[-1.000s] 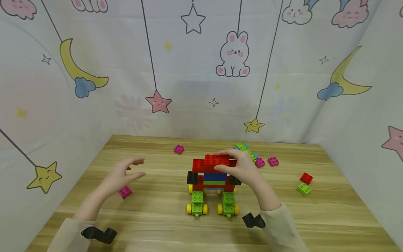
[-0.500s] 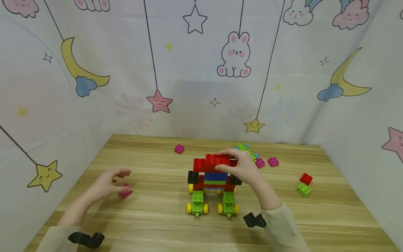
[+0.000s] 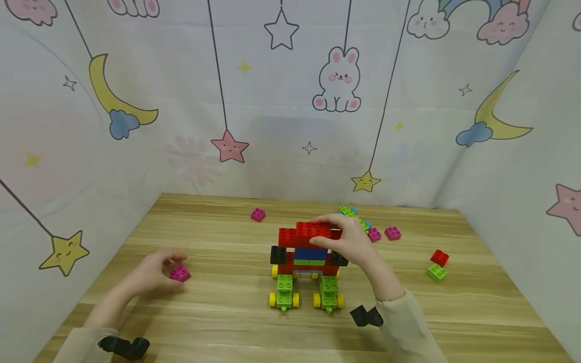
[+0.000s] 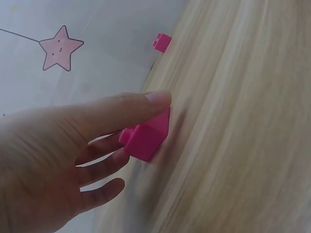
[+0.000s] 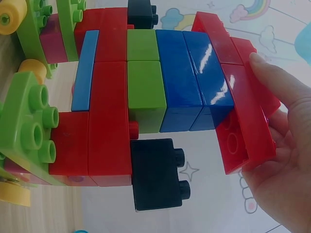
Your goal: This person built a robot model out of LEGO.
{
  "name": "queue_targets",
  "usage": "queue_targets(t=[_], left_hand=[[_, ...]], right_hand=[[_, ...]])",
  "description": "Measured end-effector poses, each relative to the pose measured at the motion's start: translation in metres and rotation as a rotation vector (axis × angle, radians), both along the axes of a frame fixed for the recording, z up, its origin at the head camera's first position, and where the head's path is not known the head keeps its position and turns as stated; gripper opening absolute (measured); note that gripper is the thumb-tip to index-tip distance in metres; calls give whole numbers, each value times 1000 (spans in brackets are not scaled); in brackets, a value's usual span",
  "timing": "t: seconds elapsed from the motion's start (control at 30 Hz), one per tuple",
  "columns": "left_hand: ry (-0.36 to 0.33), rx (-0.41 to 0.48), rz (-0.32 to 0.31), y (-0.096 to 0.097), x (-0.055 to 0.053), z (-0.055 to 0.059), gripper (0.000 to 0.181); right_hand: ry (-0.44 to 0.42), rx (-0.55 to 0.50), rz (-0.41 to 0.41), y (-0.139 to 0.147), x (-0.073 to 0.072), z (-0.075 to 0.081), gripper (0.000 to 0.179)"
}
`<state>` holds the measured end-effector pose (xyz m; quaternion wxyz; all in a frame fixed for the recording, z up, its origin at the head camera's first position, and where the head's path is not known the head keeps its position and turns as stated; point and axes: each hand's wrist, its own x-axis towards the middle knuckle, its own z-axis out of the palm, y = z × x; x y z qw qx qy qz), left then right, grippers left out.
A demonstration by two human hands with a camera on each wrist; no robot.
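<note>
My left hand (image 3: 152, 272) reaches round a magenta building brick (image 3: 180, 274) lying on the table at the left. Its thumb and fingers stand on either side of the brick, with a gap showing on the finger side in the head view. In the left wrist view the thumb overlaps that brick (image 4: 146, 138). My right hand (image 3: 351, 243) grips the red top brick (image 3: 308, 231) of a built brick vehicle. Stacked below are blue bricks (image 5: 181, 80), green bricks (image 5: 146, 90), red bricks and black side bricks (image 5: 158, 174), above green wheeled bases (image 3: 284, 292) with yellow wheels.
On the wooden table (image 3: 227, 322), a magenta brick (image 3: 258, 215) lies at the back. Behind the right hand are a green piece with blue wheels (image 3: 354, 217) and two magenta bricks (image 3: 392, 233). A red brick (image 3: 440, 257) and a green brick (image 3: 437, 273) lie farther right.
My left hand has moved left and down from above the table to the magenta brick, its fingers now around it. My right hand stays on the vehicle's red top.
</note>
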<state>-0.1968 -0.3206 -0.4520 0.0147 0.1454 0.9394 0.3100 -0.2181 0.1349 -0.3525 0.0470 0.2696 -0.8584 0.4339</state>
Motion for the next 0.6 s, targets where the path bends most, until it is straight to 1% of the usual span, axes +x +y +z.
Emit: queue_targets(t=[0.13,0.33,0.4,0.6], left_hand=[[-24,-16,13,-1,0,-1,70],[-50,-50,60,-1,-1,-3,69],[-55,-52,66,0,-2,-3,67],[-61,-37,59,0,-3,-4,59]], right_hand=[[-4,-9,2,0,0,-1,35],[-13,-11,-3,1,-2,-3,36],[-12,-12,-2,1,-2,-3,35],[-7,-21,3,0,-1,-3,35]])
